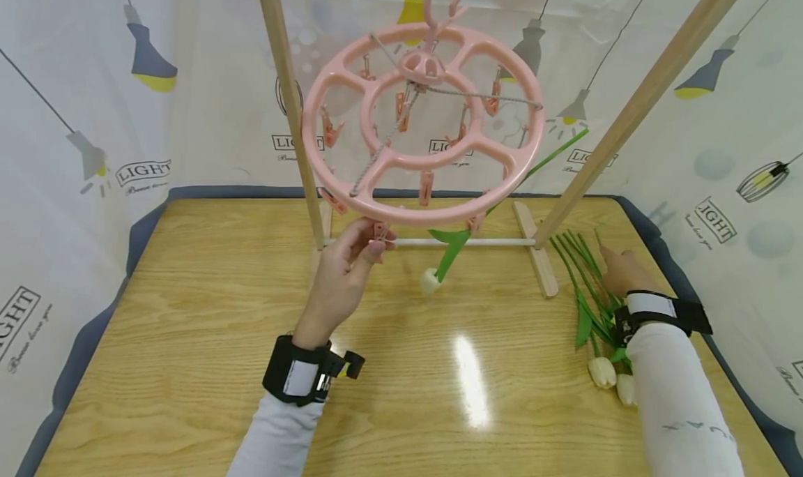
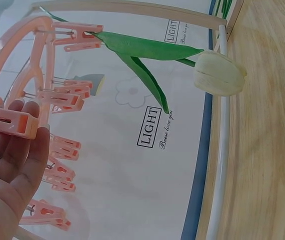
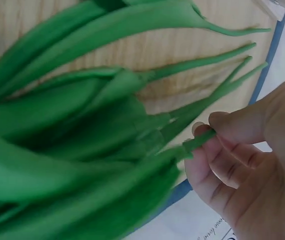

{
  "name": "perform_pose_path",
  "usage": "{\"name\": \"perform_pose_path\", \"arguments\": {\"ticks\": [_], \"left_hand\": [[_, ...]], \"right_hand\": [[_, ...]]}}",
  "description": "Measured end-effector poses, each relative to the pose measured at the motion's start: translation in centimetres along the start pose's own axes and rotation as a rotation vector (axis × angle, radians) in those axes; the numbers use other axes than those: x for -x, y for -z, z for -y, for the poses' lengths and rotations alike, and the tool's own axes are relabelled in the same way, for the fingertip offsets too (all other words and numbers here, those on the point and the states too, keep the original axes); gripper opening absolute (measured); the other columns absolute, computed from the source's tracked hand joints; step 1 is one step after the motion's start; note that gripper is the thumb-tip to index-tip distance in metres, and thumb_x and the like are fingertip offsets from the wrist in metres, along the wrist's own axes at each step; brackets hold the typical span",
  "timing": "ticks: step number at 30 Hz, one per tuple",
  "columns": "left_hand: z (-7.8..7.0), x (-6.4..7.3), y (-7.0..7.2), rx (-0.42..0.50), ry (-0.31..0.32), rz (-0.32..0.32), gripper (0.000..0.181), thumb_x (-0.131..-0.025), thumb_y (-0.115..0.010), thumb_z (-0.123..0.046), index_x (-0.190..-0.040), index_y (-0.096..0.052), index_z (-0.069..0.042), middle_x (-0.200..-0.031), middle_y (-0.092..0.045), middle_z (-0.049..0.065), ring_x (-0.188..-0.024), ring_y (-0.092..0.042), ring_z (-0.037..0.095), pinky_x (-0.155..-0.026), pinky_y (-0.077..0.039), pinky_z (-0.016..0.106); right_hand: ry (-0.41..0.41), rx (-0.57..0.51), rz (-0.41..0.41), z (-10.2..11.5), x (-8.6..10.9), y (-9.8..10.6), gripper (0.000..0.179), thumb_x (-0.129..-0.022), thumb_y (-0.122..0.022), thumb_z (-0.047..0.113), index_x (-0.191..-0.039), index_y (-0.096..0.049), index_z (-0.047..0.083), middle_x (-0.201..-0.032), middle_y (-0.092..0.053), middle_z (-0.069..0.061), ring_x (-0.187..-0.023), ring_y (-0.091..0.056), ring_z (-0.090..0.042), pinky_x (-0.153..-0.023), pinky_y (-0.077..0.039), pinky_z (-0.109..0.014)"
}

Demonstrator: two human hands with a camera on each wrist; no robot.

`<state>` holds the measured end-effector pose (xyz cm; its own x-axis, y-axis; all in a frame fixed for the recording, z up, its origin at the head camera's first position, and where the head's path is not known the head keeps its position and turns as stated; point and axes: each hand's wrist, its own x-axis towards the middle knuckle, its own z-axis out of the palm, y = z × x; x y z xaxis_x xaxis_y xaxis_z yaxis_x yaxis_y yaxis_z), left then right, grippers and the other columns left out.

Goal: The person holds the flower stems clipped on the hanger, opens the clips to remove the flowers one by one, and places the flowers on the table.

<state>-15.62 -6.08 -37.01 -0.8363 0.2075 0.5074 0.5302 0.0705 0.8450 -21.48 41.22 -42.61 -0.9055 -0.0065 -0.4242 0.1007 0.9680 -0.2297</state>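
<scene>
My left hand (image 1: 341, 268) pinches a pink clothespin (image 1: 380, 231) that hangs at the near left of the round pink hanger (image 1: 401, 217). In the left wrist view the fingers lie behind that clothespin (image 2: 12, 122). From another clip (image 2: 80, 35) a white tulip (image 2: 220, 73) hangs head down, with green leaves (image 2: 147, 47). At the right side of the table, my right hand (image 1: 624, 273) is at a pile of tulips (image 1: 602, 372). In the right wrist view its thumb and fingers pinch one green stem (image 3: 200, 140), beside several other stems. The right forearm hides part of the pile.
The hanger hangs inside a wooden frame with two slanted posts (image 1: 590, 163) and a white lower bar (image 1: 408, 243). Several more pink clothespins (image 1: 426, 187) dangle around the rings. A light wooden table (image 1: 188, 337) lies below, with printed cloth walls (image 1: 213, 79) around it.
</scene>
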Motion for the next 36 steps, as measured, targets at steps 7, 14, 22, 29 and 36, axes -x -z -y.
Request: {"name": "perform_pose_path", "arguments": {"ticks": [7,14,22,29,36], "left_hand": [[0.0,0.0,0.0,0.001,-0.002,-0.001,0.029,-0.1,-0.049,-0.006,-0.126,-0.053,0.007,-0.106,-0.066,0.026,-0.094,-0.065,0.035,-0.071,-0.053,0.031],[-0.1,0.1,0.0,0.006,0.009,0.001,0.029,-0.1,-0.049,-0.005,-0.127,-0.053,0.006,-0.106,-0.066,0.026,-0.095,-0.065,0.03,-0.072,-0.053,0.027],[-0.3,0.2,0.1,0.024,0.021,-0.002,0.033,-0.099,-0.051,-0.009,-0.129,-0.052,0.005,-0.108,-0.066,0.027,-0.094,-0.064,0.025,-0.074,-0.053,0.025],[-0.6,0.0,0.0,0.061,0.024,-0.016,0.032,-0.097,-0.052,0.0,-0.128,-0.05,0.007,-0.11,-0.064,0.029,-0.096,-0.064,0.033,-0.076,-0.052,0.022],[-0.6,0.0,0.0,0.062,0.009,-0.011,0.032,-0.099,-0.052,-0.006,-0.128,-0.049,0.007,-0.111,-0.063,0.03,-0.097,-0.062,0.039,-0.077,-0.05,0.019]], "right_hand": [[-0.002,0.019,-0.015,0.2,-0.2,-1.0,0.063,-0.091,-0.045,-0.004,-0.144,-0.016,-0.02,-0.133,-0.015,-0.06,-0.115,-0.031,-0.07,-0.084,-0.043,-0.069],[-0.026,0.013,-0.008,0.0,-0.4,-1.6,0.063,-0.092,-0.04,0.004,-0.145,-0.014,-0.02,-0.135,-0.018,-0.058,-0.119,-0.023,-0.071,-0.095,-0.033,-0.076],[-0.028,-0.009,0.011,0.0,-0.2,-1.3,0.065,-0.091,-0.038,0.006,-0.145,-0.012,-0.019,-0.135,-0.017,-0.058,-0.118,-0.022,-0.071,-0.091,-0.034,-0.075],[0.004,0.009,0.011,0.4,-0.1,-0.7,0.065,-0.088,-0.041,0.002,-0.143,-0.016,-0.022,-0.134,-0.021,-0.057,-0.122,-0.02,-0.068,-0.096,-0.032,-0.076],[0.084,0.112,0.045,2.2,0.7,1.1,0.056,-0.09,-0.042,0.006,-0.135,-0.03,-0.026,-0.133,-0.035,-0.054,-0.12,-0.033,-0.065,-0.096,-0.037,-0.072]]}}
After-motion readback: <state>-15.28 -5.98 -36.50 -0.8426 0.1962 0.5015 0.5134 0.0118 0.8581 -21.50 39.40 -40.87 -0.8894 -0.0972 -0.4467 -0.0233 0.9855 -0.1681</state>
